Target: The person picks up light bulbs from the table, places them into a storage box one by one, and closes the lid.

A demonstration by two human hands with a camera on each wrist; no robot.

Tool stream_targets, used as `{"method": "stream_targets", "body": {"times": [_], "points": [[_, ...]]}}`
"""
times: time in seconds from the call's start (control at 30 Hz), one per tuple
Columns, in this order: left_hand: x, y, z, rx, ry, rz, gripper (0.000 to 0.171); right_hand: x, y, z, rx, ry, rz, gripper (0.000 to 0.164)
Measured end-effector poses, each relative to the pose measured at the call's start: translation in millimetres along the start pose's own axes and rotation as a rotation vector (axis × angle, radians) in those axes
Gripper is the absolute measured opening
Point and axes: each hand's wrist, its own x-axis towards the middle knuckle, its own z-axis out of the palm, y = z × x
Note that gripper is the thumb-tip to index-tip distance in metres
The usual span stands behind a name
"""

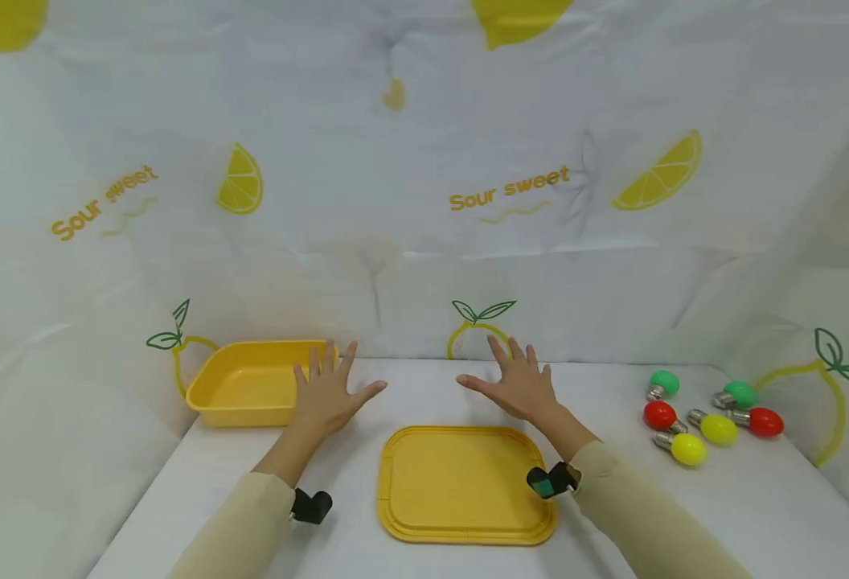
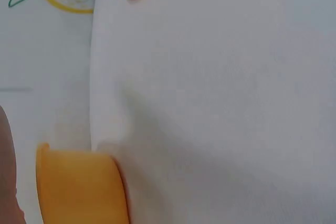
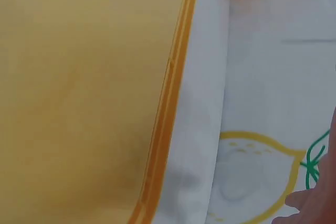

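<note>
My left hand (image 1: pixel 326 398) is held with its fingers spread, overlapping the right end of a yellow plastic bin (image 1: pixel 239 414) in the head view. The bin's wall (image 2: pixel 84 190) shows at the lower left of the left wrist view. My right hand (image 1: pixel 518 386), fingers also spread and holding nothing, is beyond the upper right corner of a flat yellow lid (image 1: pixel 468 482). The lid's rim (image 3: pixel 165 103) runs through the right wrist view, with part of the right hand (image 3: pixel 315 192) at the edge.
On the right of the white table (image 1: pixel 613 515) lie several bulbs: green ones (image 1: pixel 665 381), red ones (image 1: pixel 659 415) and yellow ones (image 1: pixel 688 449), all with silver screw bases. A white sheet printed with lemons (image 1: pixel 367 201) hangs behind the table and along its sides.
</note>
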Motion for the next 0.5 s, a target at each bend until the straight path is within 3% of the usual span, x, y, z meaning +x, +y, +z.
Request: {"method": "stream_targets", "body": {"times": [0.13,0.33,0.5], "points": [[-12.1,-33.6,-15.6,-0.054,0.07,-0.069,0.085,6.0,-24.3,12.2,0.162,0.018,-0.019,0.101],[-36.6,-88.5,-33.7,-0.108,0.239,-0.162,0.072,15.4,-62.8,36.6,0.481,0.0,-0.051,0.097],[-60.2,-124.6,-37.7,-0.178,0.39,-0.366,0.083,18.7,-94.0,62.6,0.64,-0.042,-0.056,0.1]]}}
